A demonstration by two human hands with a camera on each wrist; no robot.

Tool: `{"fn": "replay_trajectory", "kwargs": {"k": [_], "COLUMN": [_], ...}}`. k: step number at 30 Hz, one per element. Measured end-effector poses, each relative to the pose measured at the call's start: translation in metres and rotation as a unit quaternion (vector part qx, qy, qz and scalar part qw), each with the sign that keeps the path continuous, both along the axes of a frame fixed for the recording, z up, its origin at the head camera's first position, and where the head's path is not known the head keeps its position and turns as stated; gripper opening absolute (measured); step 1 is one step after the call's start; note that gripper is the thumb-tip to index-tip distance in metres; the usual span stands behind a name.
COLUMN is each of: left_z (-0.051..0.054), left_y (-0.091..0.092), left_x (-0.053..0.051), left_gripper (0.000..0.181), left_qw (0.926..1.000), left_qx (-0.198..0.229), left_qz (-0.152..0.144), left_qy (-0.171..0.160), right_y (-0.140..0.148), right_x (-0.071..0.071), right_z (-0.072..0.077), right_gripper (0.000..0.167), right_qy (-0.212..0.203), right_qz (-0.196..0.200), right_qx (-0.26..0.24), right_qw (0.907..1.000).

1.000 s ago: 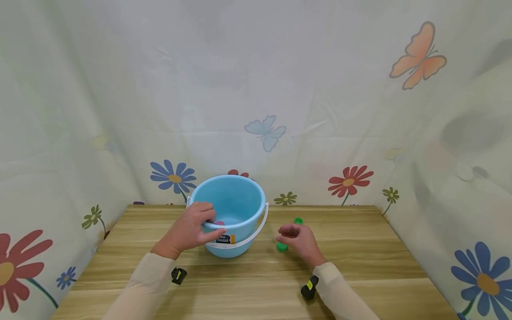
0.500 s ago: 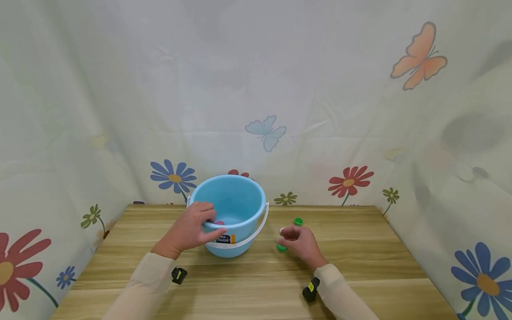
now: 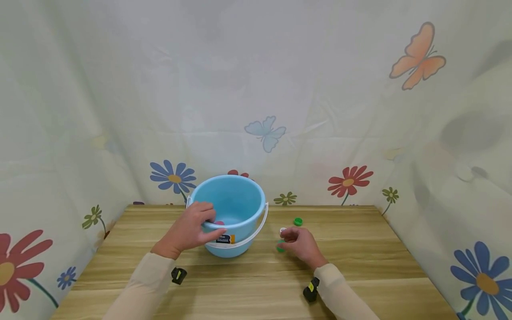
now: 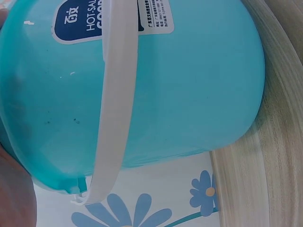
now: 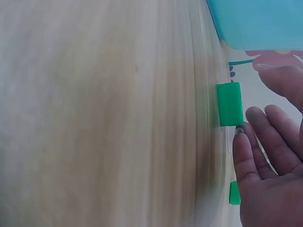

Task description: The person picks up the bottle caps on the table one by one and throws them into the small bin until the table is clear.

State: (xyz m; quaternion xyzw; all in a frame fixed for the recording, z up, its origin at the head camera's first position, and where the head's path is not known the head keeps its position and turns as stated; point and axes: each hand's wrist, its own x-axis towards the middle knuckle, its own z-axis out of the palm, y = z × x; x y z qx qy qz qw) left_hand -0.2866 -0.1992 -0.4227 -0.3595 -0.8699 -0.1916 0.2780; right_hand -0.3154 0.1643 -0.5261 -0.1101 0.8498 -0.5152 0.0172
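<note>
My left hand (image 3: 194,230) grips the rim of a light blue bucket (image 3: 236,238), thumb outside and fingers inside. A small pink thing (image 3: 219,222) shows inside it. My right hand (image 3: 302,243) is low over the table, right of the bucket, thumb and fingers apart in the right wrist view. By its fingertips are a green bottle cap (image 5: 230,104), partly covered in the head view, and a small white round thing (image 3: 282,230). Another green cap (image 3: 298,221) lies farther back. In the left wrist view, the bucket's white handle (image 4: 116,94) hangs across its side.
The wood-grain table (image 3: 248,289) ends at the back against a curtain (image 3: 320,106) printed with flowers and butterflies. Black straps with yellow-marked pieces, such as the right wrist mount (image 3: 310,290), sit at both wrists.
My right hand has shifted slightly to the right and down. The white round thing beside its fingertips has come into sight. The left hand and the bucket have stayed still.
</note>
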Motion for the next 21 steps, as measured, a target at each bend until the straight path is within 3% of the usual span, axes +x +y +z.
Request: {"fn": "replay_trajectory", "kwargs": {"k": [11, 21], "left_z": [0.0016, 0.0014], "left_y": [0.0006, 0.0003], "left_x": [0.0015, 0.0001], "left_gripper": [0.039, 0.04], "left_qw": [1.0, 1.0], "left_qx": [0.001, 0.003], "left_qz": [0.004, -0.002], "left_qy": [-0.004, 0.0], "right_y": [0.0039, 0.0022], "right_x": [-0.002, -0.0041], "right_z": [-0.0018, -0.0032], "right_gripper": [0.033, 0.032], "right_qy": [0.003, 0.01], "right_qz": [0.014, 0.022], "right_qx": [0.053, 0.062], "right_qw": [0.9985, 0.9978]}}
